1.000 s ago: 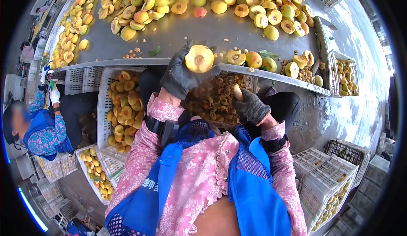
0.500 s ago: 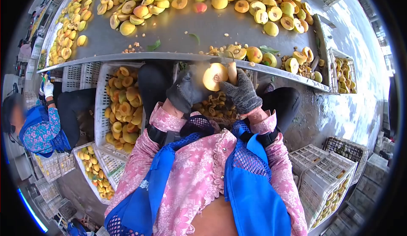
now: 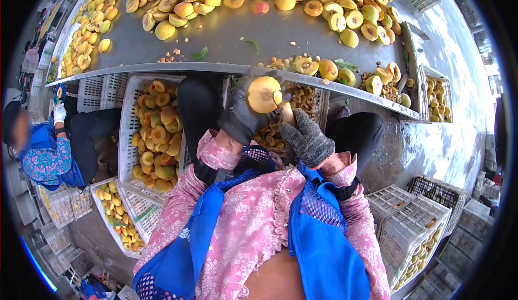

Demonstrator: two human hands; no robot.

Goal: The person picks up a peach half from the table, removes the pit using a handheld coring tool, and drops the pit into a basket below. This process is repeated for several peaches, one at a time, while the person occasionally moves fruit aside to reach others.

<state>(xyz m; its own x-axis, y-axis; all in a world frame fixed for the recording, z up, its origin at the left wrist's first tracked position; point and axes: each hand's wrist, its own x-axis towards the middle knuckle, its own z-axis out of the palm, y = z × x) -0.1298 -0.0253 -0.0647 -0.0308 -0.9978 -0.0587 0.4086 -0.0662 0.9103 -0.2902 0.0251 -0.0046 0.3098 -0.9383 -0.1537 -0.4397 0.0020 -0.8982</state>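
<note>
My left hand [image 3: 241,111], in a dark glove, is closed around a yellow peach half [image 3: 261,93], its cut face turned up. In my right hand [image 3: 310,138], gloved in grey knit, is a pitting tool with a pale wooden handle [image 3: 288,115]. Its tip meets the pale pit [image 3: 277,97] at the right edge of the cut face. Whether the pit is still attached to the flesh I cannot tell. Below both hands, between my knees, a crate holds pits and scraps [image 3: 304,99].
A metal table [image 3: 226,38] with a raised front rim bears many peach halves [image 3: 345,19]. At my left stands a crate [image 3: 129,138] full of halves. Stacked crates [image 3: 413,219] are at lower right. A co-worker [image 3: 48,149] sits at far left.
The peach half has moved slightly left and been turned in my left hand. My right hand has lowered, and the tool, upright beside the fruit before, now reaches its cut face.
</note>
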